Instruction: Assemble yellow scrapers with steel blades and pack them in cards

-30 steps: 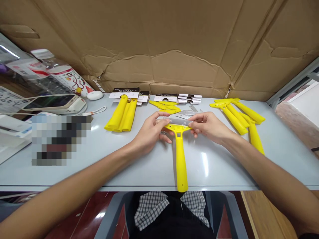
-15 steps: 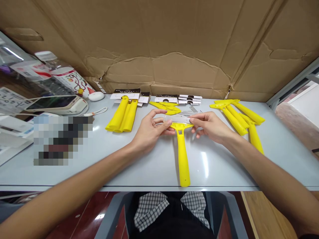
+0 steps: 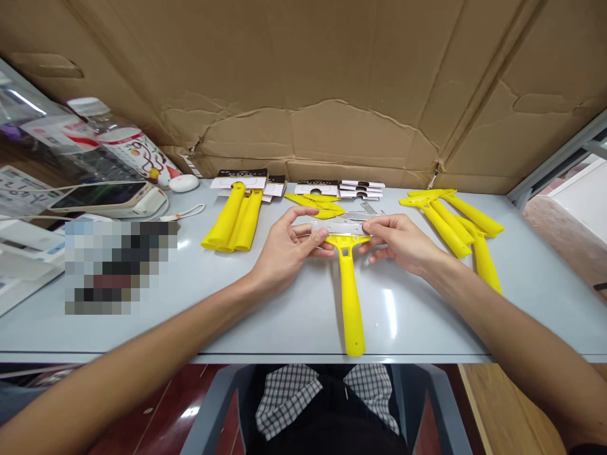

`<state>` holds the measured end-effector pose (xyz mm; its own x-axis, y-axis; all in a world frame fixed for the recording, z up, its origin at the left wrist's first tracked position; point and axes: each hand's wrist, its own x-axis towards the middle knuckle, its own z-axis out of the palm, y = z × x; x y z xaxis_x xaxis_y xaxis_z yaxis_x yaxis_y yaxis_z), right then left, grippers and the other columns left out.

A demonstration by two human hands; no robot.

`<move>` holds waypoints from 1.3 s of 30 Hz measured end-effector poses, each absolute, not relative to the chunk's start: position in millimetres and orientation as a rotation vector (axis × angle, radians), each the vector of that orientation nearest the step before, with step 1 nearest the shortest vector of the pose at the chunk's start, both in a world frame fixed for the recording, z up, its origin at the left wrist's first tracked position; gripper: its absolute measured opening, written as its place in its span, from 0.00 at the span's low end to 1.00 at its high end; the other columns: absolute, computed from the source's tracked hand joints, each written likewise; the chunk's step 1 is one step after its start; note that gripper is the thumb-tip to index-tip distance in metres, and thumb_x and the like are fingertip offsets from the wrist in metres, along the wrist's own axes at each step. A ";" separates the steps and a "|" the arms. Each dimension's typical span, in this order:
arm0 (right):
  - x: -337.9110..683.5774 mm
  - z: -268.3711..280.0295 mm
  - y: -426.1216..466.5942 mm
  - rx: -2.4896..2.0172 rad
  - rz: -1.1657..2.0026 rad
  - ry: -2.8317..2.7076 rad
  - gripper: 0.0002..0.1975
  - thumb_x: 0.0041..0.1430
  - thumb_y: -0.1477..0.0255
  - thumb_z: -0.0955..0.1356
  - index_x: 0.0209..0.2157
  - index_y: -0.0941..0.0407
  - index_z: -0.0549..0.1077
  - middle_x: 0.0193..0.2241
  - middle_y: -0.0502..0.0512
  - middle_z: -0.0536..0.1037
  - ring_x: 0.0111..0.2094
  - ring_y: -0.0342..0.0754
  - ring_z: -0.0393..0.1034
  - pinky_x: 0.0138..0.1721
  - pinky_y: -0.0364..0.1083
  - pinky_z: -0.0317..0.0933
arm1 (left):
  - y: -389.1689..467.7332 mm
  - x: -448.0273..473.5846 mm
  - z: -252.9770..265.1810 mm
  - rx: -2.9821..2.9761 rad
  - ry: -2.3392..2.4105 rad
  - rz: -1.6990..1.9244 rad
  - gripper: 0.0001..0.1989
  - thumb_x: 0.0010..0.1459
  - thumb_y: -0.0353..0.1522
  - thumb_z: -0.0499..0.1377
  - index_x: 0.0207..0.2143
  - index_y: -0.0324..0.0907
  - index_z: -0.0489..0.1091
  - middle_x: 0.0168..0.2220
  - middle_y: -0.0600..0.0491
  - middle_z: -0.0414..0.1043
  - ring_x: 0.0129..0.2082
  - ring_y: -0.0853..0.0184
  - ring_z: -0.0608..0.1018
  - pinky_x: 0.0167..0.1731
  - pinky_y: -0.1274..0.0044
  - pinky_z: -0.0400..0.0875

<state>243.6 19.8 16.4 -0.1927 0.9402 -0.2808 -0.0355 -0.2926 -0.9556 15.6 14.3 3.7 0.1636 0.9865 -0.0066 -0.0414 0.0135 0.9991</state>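
A yellow scraper (image 3: 349, 297) points its handle toward me over the front of the table. Across its wide head lies a flat metal blade (image 3: 345, 227). My left hand (image 3: 296, 243) is closed on the left end of the scraper's head, thumb on top and fingers beneath. At the right end, my right hand (image 3: 398, 243) pinches the blade between thumb and forefinger, its other fingers loosely curled below. Just beyond the hands lie yellow head pieces (image 3: 317, 205) and loose metal blades (image 3: 367, 207).
Yellow handles with black and white cards (image 3: 239, 180) stand left of centre. More yellow scraper handles (image 3: 448, 230) lie at the right. Folded cards (image 3: 361, 189) rest by the cardboard wall (image 3: 303, 82). A phone (image 3: 102, 197), a bottle (image 3: 133, 145) and a cable crowd the left side.
The scraper's handle has shifted very slightly to the right. Both hands keep nearly the same place and grip at the blade.
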 end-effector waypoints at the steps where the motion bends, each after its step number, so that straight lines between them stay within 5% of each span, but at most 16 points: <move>1: 243.7 15.7 20.2 -1.273 1.591 -1.167 0.06 0.59 0.70 0.76 0.32 0.58 0.79 0.36 0.59 0.81 0.32 0.49 0.80 0.24 0.44 0.73 | 13.8 15.7 4.3 1.250 1.062 1.099 0.24 0.61 0.33 0.70 0.53 0.41 0.64 0.31 0.53 0.80 0.29 0.64 0.86 0.36 0.72 0.86; 16: 246.2 4.1 19.5 -1.192 1.568 -1.380 0.07 0.63 0.67 0.75 0.39 0.56 0.80 0.32 0.58 0.82 0.30 0.49 0.80 0.28 0.47 0.77 | 10.0 20.2 9.1 1.237 1.169 1.113 0.18 0.62 0.31 0.65 0.51 0.43 0.65 0.26 0.58 0.75 0.23 0.67 0.82 0.28 0.75 0.82; 25: 241.8 13.0 16.2 -1.159 1.656 -1.287 0.09 0.58 0.67 0.77 0.33 0.57 0.80 0.33 0.58 0.81 0.29 0.48 0.79 0.26 0.45 0.74 | 12.2 15.6 7.8 1.286 1.149 1.170 0.22 0.58 0.33 0.69 0.52 0.45 0.64 0.26 0.59 0.75 0.23 0.66 0.83 0.27 0.74 0.82; 39: 247.8 -2.0 21.8 -1.199 1.608 -1.305 0.08 0.61 0.70 0.75 0.41 0.58 0.79 0.28 0.58 0.82 0.27 0.47 0.79 0.33 0.47 0.74 | 11.1 17.4 7.0 1.283 1.163 1.128 0.24 0.56 0.34 0.71 0.51 0.45 0.64 0.25 0.58 0.76 0.25 0.64 0.83 0.28 0.74 0.82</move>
